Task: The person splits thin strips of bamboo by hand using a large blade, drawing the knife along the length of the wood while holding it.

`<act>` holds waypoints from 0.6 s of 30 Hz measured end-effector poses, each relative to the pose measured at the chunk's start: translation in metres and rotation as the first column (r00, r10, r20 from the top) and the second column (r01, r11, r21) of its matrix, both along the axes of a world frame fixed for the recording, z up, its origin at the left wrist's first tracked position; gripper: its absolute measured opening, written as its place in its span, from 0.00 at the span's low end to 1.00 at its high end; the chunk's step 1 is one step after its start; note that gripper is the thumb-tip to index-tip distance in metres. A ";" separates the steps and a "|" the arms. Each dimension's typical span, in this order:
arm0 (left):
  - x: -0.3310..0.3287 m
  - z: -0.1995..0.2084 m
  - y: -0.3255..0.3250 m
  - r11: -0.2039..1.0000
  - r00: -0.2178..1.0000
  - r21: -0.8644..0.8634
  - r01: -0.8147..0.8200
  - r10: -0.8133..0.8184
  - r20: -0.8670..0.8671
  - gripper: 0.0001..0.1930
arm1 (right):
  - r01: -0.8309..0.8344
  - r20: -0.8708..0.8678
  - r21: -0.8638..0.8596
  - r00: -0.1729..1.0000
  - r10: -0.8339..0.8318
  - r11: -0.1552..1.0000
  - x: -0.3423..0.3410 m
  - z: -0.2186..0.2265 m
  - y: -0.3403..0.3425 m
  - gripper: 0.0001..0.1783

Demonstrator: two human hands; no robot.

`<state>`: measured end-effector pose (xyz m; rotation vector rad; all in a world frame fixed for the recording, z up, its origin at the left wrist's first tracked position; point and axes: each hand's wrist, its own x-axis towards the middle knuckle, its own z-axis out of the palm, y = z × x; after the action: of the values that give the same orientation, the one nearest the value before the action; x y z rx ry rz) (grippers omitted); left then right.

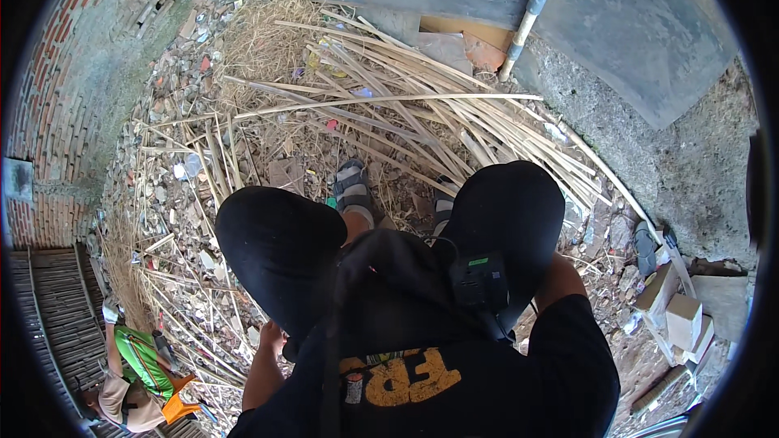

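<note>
Where a brick wall [61, 89] curves along the far left, a co-worker [134, 405] in a tan top stretches an arm beside a bright green thing [142, 357] at the near left. Next comes stony rubble [209, 261], with dry straw [272, 28] heaped on its far side. Nearer, the left hand [273, 337] sits low by the black-clad left leg, partly hidden; I cannot tell whether its fingers clench or hang loose. Pale strips [454, 97] lie in a crossing, fanned pile on the ground across the far middle, just beyond a sandal [351, 186]. The right forearm [561, 280] passes behind the right leg, which hides the right hand, so its grip cannot be told. Pale blocks [684, 320] sit at the near right.
</note>
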<state>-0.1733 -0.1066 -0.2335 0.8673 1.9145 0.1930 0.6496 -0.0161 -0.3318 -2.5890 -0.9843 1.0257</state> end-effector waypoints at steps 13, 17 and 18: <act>0.042 0.038 0.028 0.969 0.972 -0.094 -0.230 0.225 -0.062 0.25 | -0.061 0.070 0.158 0.996 0.051 0.986 0.005 -0.002 0.014 0.23; 0.028 0.052 0.054 0.924 0.927 0.069 -0.376 0.373 0.048 0.27 | -0.106 0.107 0.375 0.992 0.071 0.921 0.024 0.036 0.022 0.22; 0.008 0.053 0.062 0.831 0.821 0.070 -0.552 0.527 0.220 0.28 | -0.136 0.118 0.448 0.989 0.093 0.883 0.029 0.052 0.028 0.22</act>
<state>-0.1650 -0.0443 -0.1805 0.3419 1.9359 0.7290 0.6788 0.0121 -0.2800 -2.2232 -1.2421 0.6023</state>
